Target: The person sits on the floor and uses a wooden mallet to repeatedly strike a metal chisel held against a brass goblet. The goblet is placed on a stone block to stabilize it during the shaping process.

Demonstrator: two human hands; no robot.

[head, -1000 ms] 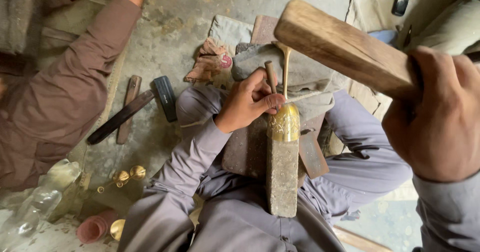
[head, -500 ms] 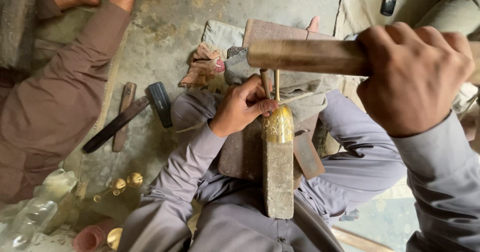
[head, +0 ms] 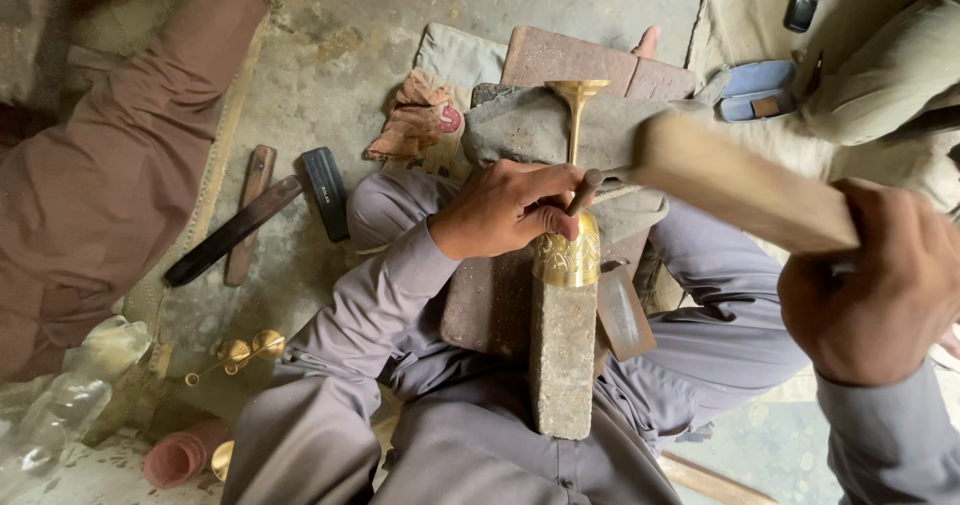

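Centre of frame: left hand point(head: 510, 208) clenched around a small punch point(head: 583, 193), its tip set against a brass goblet point(head: 568, 250). The goblet lies on its side along the top end of a long stone block point(head: 562, 360) that runs down the middle between the person's knees; its stem and round foot point toward the upper centre.

Right side: right hand point(head: 875, 285) gripped tight on a wooden mallet point(head: 735, 180), the mallet head just beside the punch's top end.

Left edge: another person's brown sleeve point(head: 120, 145). On the floor left of centre, a dark hammer point(head: 260, 215). Lower left, small brass pieces point(head: 240, 353) and a pink cup point(head: 180, 455). Upper right corner, a black phone point(head: 803, 0).
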